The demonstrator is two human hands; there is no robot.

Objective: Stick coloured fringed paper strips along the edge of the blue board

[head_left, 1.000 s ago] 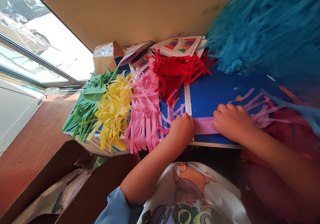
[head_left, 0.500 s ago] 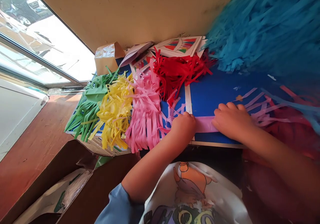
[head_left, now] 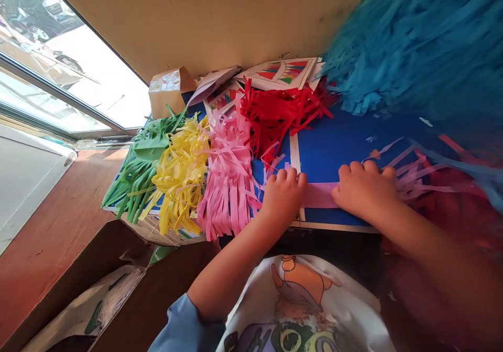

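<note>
A lilac fringed paper strip (head_left: 320, 195) lies across the near edge of a blue board (head_left: 338, 145). My left hand (head_left: 283, 196) presses down on its left end with fingers curled. Pressing on the strip further right is my right hand (head_left: 363, 190), fingers bent flat over it. The strip's loose fringes (head_left: 416, 176) fan out to the right of my right hand. Bundles of fringed paper lie to the left: pink (head_left: 230, 176), yellow (head_left: 181, 171), green (head_left: 143, 158), and red (head_left: 277, 112) further back.
A big mass of blue fringed paper (head_left: 416, 43) fills the upper right. Framed colourful cards (head_left: 283, 73) and a small brown box (head_left: 170, 90) sit by the wall. An open cardboard box (head_left: 98, 294) stands lower left on a wooden floor, and a window is at far left.
Both hands shifted slightly away from me along the strip. My left hand's fingers uncurled a little and now show on top of the strip.
</note>
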